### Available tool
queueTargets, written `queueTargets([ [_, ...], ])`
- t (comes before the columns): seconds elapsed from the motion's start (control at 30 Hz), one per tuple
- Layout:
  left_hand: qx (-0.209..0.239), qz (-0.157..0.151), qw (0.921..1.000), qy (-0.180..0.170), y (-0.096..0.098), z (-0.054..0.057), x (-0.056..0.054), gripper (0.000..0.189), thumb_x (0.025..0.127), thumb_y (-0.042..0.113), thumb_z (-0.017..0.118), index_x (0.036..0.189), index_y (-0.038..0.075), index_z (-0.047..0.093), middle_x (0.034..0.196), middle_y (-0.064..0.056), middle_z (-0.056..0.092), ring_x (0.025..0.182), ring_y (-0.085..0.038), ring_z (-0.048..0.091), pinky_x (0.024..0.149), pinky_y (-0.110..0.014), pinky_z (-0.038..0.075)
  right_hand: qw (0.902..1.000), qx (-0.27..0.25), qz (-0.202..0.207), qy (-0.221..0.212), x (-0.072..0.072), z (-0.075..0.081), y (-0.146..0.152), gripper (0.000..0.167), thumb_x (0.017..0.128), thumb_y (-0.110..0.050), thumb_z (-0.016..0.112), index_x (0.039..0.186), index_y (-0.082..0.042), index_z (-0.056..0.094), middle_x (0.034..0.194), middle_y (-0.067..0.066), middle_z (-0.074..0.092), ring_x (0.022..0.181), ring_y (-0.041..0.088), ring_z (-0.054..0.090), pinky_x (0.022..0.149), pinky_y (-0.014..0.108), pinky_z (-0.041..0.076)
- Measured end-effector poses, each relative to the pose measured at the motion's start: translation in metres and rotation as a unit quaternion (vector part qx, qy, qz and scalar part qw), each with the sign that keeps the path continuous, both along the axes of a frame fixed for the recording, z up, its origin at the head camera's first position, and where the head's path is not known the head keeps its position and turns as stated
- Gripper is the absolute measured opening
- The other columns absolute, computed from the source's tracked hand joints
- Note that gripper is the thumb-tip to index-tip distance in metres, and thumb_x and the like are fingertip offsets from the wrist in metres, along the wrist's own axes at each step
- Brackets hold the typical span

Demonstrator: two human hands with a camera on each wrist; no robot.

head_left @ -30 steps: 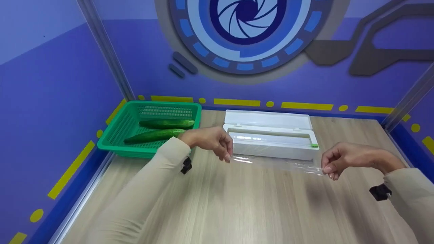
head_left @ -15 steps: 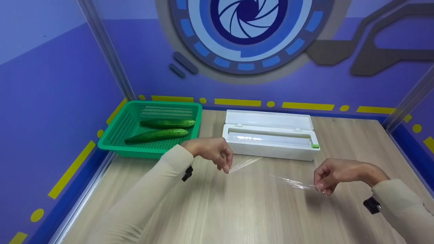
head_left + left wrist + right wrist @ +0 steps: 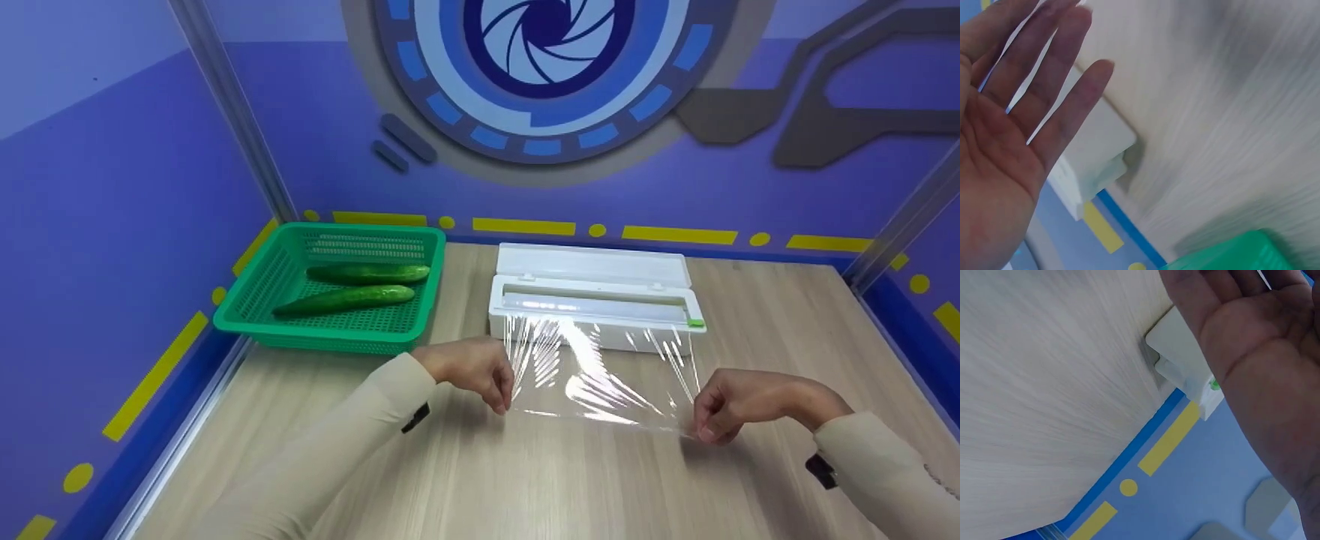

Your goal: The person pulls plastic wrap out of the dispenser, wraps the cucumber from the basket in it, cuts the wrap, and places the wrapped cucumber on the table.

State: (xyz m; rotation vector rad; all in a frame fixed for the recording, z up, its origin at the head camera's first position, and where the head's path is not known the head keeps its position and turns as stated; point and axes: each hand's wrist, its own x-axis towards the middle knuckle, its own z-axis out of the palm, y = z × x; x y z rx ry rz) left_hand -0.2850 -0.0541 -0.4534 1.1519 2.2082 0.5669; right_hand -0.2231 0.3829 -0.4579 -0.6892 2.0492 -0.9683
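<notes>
A sheet of clear plastic wrap (image 3: 600, 375) stretches from the front of a white dispenser box (image 3: 592, 337) toward me, shiny and creased. My left hand (image 3: 472, 371) pinches its near left corner, and my right hand (image 3: 742, 405) pinches its near right corner. The box's lid (image 3: 592, 264) stands open at the back, and the roll (image 3: 592, 305) shows inside. A small green piece (image 3: 696, 322) sits at the box's right end. In the left wrist view, the left hand (image 3: 1022, 112) appears beside the box (image 3: 1095, 140); the pinched wrap is hard to make out there.
To the left of the box stands a green basket (image 3: 232, 324) holding two cucumbers (image 3: 345, 300). The wooden table (image 3: 570, 495) meets blue-purple walls (image 3: 112, 247) at the back and sides.
Both hands have come down and toward me, drawing the wrap out of the box. It was bunched in strands half a second ago and is now spread into a wide sheet.
</notes>
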Motion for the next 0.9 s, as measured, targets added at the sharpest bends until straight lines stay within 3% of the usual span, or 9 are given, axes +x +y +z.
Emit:
queueTargets([
  [0.23, -0.002, -0.025, 0.997, 0.074, 0.002, -0.023, 0.005, 0.008, 0.087, 0.008, 0.089, 0.082, 0.011, 0.085, 0.078, 0.009, 0.077, 0.066, 0.002, 0.052, 0.059, -0.015, 0.043, 0.9992, 0.02, -0.011, 0.032, 0.004, -0.013, -0.006, 0.008, 0.087, 0.006, 0.071, 0.088, 0.001, 0.077, 0.077, -0.005, 0.064, 0.069, 0.008, 0.056, 0.062, 0.023, 0.047],
  [0.4, -0.013, -0.027, 0.9931, 0.114, 0.004, -0.036, 0.009, 0.01, 0.087, 0.007, 0.087, 0.081, 0.014, 0.084, 0.08, 0.012, 0.076, 0.068, 0.002, 0.053, 0.061, -0.014, 0.044, 0.9966, 0.047, -0.023, 0.064, 0.006, -0.023, -0.01, 0.01, 0.086, 0.004, 0.071, 0.086, -0.004, 0.078, 0.075, -0.008, 0.063, 0.067, 0.006, 0.054, 0.06, 0.023, 0.044],
  [0.7, 0.031, -0.041, 0.9904, 0.129, -0.001, -0.054, 0.009, 0.005, 0.085, 0.009, 0.09, 0.085, 0.012, 0.086, 0.088, 0.007, 0.072, 0.083, 0.0, 0.062, 0.072, -0.013, 0.048, 0.99, 0.028, -0.005, 0.138, 0.011, -0.04, -0.008, 0.014, 0.087, 0.002, 0.075, 0.082, -0.011, 0.076, 0.075, -0.015, 0.061, 0.065, 0.0, 0.052, 0.057, 0.022, 0.044],
  [0.9, 0.009, -0.022, 0.9917, 0.126, -0.003, -0.058, 0.01, 0.005, 0.087, 0.019, 0.09, 0.087, 0.016, 0.087, 0.092, 0.012, 0.065, 0.086, 0.001, 0.059, 0.075, -0.015, 0.047, 0.9881, 0.015, -0.01, 0.153, 0.011, -0.048, -0.006, 0.011, 0.095, -0.011, 0.077, 0.084, -0.012, 0.077, 0.078, -0.015, 0.063, 0.067, -0.001, 0.053, 0.058, 0.021, 0.045],
])
